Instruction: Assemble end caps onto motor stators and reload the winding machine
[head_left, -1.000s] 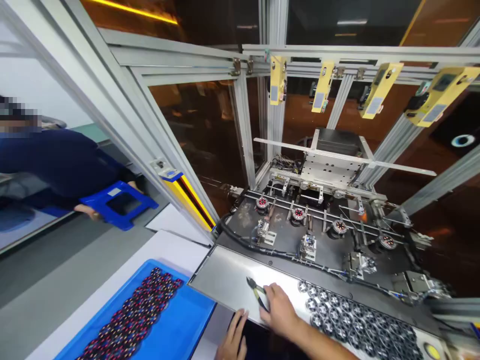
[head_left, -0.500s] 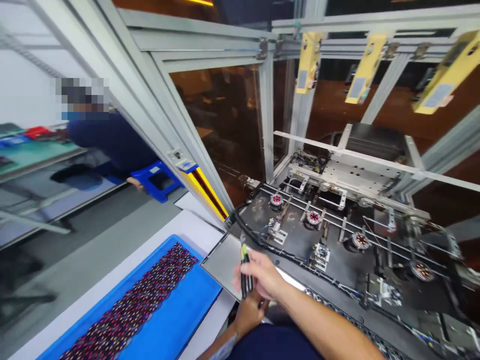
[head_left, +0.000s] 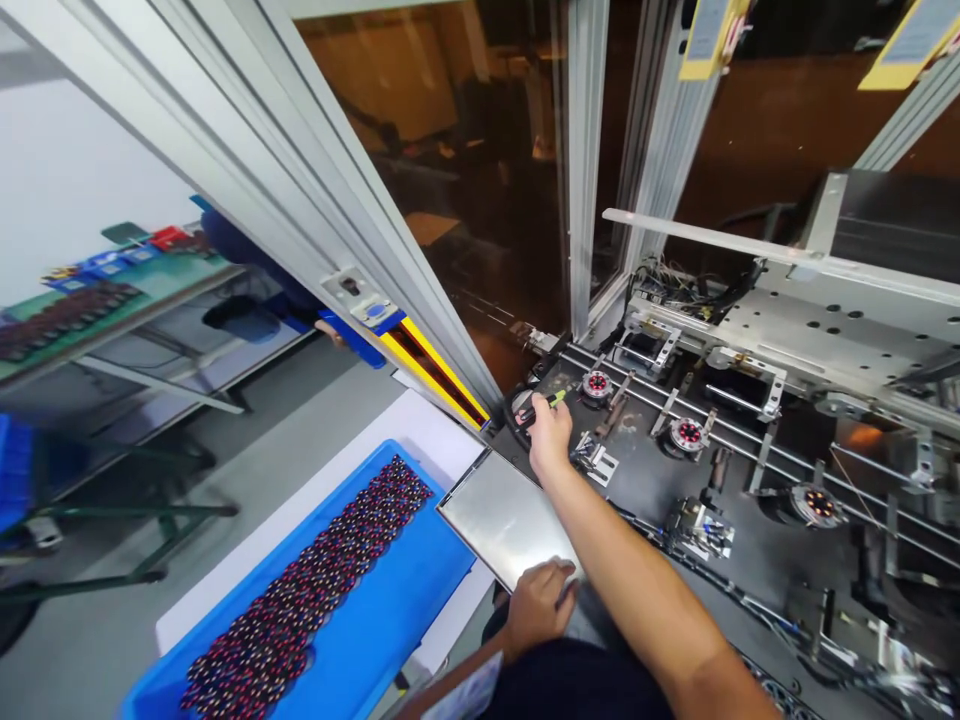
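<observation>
My right hand [head_left: 548,436] reaches into the machine and is closed round small cutters with green and black handles [head_left: 541,407]. The tool's tip points toward the leftmost red wound motor part [head_left: 597,384] on the rail fixture. My left hand [head_left: 537,603] rests curled on the near edge of a bare metal plate [head_left: 504,512], with nothing visible in it. A second wound part [head_left: 688,434] and a third [head_left: 816,503] sit further right on the rails.
A blue tray [head_left: 375,620] with several dark wound parts lies on the white bench at lower left. An aluminium frame post with a yellow light curtain [head_left: 431,365] rises beside my right hand. Cables and clamps crowd the black machine deck [head_left: 750,540]. A green workbench [head_left: 97,310] stands far left.
My right hand has lifted the cutters off the metal plate and carried them forward into the machine toward the leftmost part. My left hand has come to the plate's edge. The view swung left and down.
</observation>
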